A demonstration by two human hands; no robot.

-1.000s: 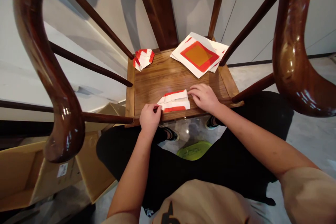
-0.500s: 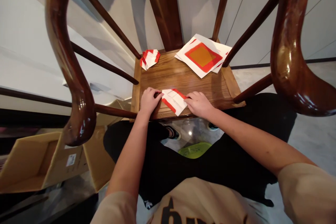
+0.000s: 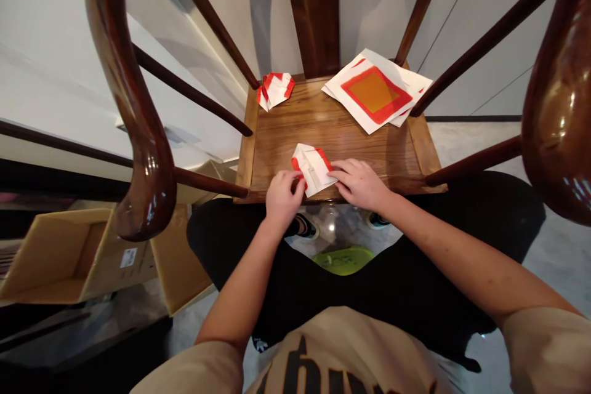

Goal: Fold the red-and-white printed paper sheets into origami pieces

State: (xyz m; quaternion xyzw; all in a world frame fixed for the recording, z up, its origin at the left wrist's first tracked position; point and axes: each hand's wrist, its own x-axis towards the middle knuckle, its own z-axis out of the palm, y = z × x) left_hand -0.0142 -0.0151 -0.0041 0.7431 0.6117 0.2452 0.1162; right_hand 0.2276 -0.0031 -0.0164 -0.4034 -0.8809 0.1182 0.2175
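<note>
A folded sheet of white paper with red edges (image 3: 313,170) lies near the front edge of the wooden chair seat (image 3: 295,129). My left hand (image 3: 285,199) pinches its lower left side between thumb and fingers. On the opposite side, my right hand (image 3: 359,183) grips the right edge, fingertips on the red border. Creases and small flaps show on the paper's upward white face. At the back left of the seat sits another folded red and white paper piece (image 3: 277,91). Flat sheets with a red and orange square (image 3: 373,95) are stacked at the back right.
Curved wooden armrests (image 3: 152,166) rise on both sides, with rods joining them to the seat. An open cardboard box (image 3: 106,258) stands on the floor at left. Beneath the chair lies a green oval object (image 3: 344,260), between my feet.
The folded paper has been turned, so its point now faces up and away. My left hand has moved from its upper left corner to its lower left side. The view has shifted slightly.
</note>
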